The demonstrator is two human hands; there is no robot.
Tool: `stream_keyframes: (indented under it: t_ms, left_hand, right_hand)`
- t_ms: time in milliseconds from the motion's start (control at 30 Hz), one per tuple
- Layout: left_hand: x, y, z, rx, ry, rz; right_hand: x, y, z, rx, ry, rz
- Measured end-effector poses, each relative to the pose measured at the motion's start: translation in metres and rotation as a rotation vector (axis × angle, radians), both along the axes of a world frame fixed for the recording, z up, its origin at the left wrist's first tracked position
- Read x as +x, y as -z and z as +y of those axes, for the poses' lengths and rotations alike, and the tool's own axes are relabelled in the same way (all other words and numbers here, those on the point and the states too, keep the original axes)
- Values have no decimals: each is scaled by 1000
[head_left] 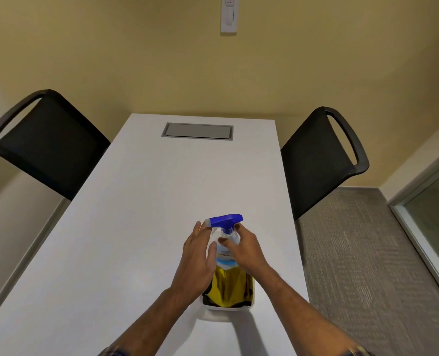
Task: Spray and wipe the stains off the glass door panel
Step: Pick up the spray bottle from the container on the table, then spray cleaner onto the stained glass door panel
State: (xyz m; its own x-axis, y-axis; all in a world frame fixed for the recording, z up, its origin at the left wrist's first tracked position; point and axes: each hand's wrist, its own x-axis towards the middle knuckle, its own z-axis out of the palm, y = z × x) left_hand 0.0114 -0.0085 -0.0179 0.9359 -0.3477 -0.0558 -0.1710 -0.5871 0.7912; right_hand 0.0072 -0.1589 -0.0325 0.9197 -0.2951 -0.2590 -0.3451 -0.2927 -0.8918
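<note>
Spray bottle (pixel 226 242): clear plastic body with a pale printed label and a blue trigger head, standing upright in a shallow white tray (pixel 214 314) near the front edge of the table (pixel 136 201), toward its right side. Folded yellow cloth (pixel 227 289) in the same tray, on the near side of the bottle, with something dark under it. Right hand (pixel 244 250): curled around the bottle's neck and shoulder just below the trigger, fingers wrapped on it though perhaps not yet squeezed tight. Left hand (pixel 196 255): flat and spread beside the bottle, fingers apart, close to its left face; contact cannot be told. Handling, as judged: rigid but thin-walled and smooth, likely slippery if wet; moderately light, the fill level unreadable behind the hands; liable to tip if pulled sideways out of the tray. Best hold is the narrow neck under the trigger head, index finger free for the trigger. The cloth is soft and limp, best pinched by a fold. Glass panel (pixel 437 214): at the far right beyond the carpet, well apart from the table. Two black chairs flank the table.
</note>
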Motion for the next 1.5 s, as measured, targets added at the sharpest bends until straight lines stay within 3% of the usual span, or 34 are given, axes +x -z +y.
stream_keyframes:
  t_ms: [433, 867, 1200, 1500]
  left_hand:
    - [9, -68, -4, -61, 0, 42]
    - [8, -146, -48, -192, 415, 64]
    - [-25, -195, -103, -287, 800, 181]
    - [-107, -236, -174, -269, 1191, 391]
  right_hand:
    - [-14, -98, -13, 177, 110, -225]
    - [-68, -215, -40, 208, 269, -395]
    - [-152, -259, -72, 250, 499, -492]
    - [-268, -304, -123, 311, 437, -612]
